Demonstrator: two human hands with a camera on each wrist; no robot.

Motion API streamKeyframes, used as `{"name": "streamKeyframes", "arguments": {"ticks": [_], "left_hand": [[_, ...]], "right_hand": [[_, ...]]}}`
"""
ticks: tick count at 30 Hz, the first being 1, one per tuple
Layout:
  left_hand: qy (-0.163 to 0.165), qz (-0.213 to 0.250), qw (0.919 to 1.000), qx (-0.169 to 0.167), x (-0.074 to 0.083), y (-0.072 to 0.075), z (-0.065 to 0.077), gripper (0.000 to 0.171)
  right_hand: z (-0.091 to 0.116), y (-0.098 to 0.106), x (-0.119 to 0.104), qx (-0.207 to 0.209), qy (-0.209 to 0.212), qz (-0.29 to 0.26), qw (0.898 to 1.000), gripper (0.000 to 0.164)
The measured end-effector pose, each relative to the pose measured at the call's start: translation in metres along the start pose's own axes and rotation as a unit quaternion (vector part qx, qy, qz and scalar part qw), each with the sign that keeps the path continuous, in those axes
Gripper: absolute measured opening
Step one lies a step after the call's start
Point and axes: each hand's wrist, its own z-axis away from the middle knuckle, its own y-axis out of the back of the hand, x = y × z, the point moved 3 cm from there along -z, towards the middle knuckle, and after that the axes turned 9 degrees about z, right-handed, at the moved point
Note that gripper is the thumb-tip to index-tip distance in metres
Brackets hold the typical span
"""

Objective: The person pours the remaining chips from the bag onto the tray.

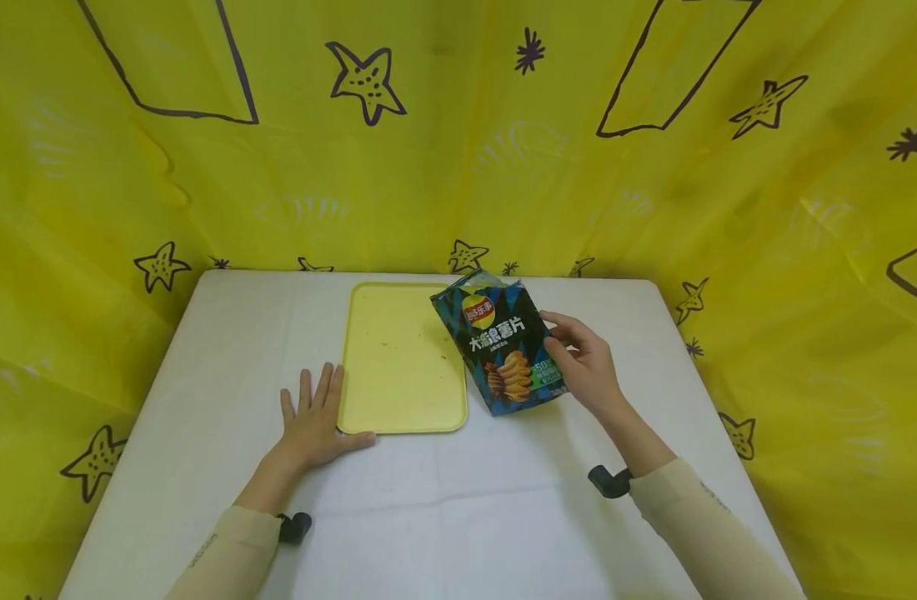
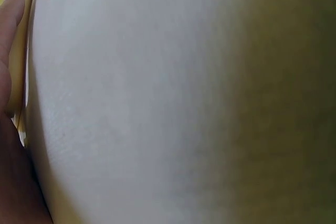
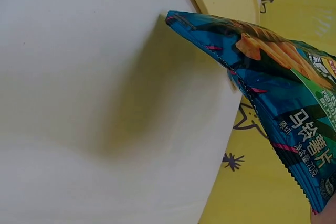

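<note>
My right hand (image 1: 584, 358) pinches the right edge of a dark blue chip bag (image 1: 503, 346), thumb on its printed front. The bag tilts over the right side of a yellow tray (image 1: 406, 367), and its top edge looks torn open. A few small crumbs lie on the tray's surface. My left hand (image 1: 314, 421) rests at the tray's lower left corner with its fingers spread and the thumb along the near rim. In the right wrist view the bag's bottom seam (image 3: 252, 98) hangs above the table. The left wrist view shows only part of the left hand (image 2: 8, 35) beside the tray rim.
A white cloth (image 1: 428, 533) covers the table. Behind it and along both sides hangs a yellow curtain (image 1: 443, 167) with drawn starfish. A small black camera sits on each wrist, the left one (image 1: 295, 527) and the right one (image 1: 608, 482).
</note>
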Motion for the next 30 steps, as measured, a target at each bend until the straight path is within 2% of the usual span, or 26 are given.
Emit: {"name": "streamKeyframes", "arguments": {"ticks": [8,16,30], "left_hand": [[-0.003,0.001,1.0,-0.002,0.001,0.002,0.0,0.124],[-0.002,-0.002,1.0,-0.002,0.0,0.003,0.0,0.125],[-0.001,-0.007,1.0,0.002,0.004,0.006,0.0,0.123]], "right_hand": [[-0.009,-0.008,0.016,-0.021,0.013,0.033,0.999,0.034],[-0.018,-0.012,0.003,-0.035,0.05,0.059,0.996,0.034],[-0.037,-0.015,-0.015,-0.064,0.08,0.104,0.989,0.036]]}}
